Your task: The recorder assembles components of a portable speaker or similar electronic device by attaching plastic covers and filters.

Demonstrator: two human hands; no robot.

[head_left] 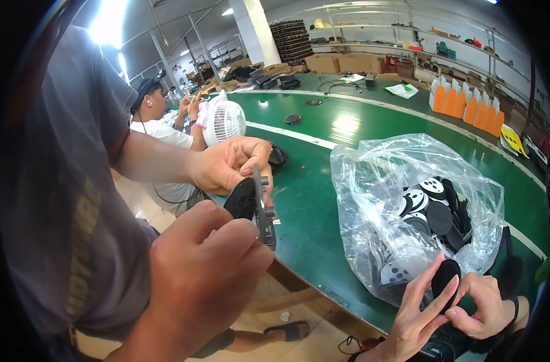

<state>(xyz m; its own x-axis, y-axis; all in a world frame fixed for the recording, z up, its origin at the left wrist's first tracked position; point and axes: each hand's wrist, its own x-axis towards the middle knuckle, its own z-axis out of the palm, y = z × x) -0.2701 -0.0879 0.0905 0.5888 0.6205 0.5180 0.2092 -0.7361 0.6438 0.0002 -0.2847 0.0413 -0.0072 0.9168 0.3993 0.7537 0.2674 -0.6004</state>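
Note:
At the lower right, my left hand (411, 314) holds a thin round black pad (447, 279) on edge between its fingers. My right hand (485, 304) pinches the pad's near edge with thumb and forefinger. Just beyond them stands a clear plastic bag (362, 199), open and crumpled. Many more round pads lie in it, some showing black faces (439, 218), others white faces with dark spots (433, 186). To my left, a person in a grey shirt holds a similar black disc (241, 200) against a dark flat part with short studs (263, 208).
The green table (305, 241) curves away, with small dark round parts (292, 119) on it. A white fan (225, 120) stands beside a seated person in white. Orange-and-white card dividers (465, 108) stand far right; shelves with boxes line the back.

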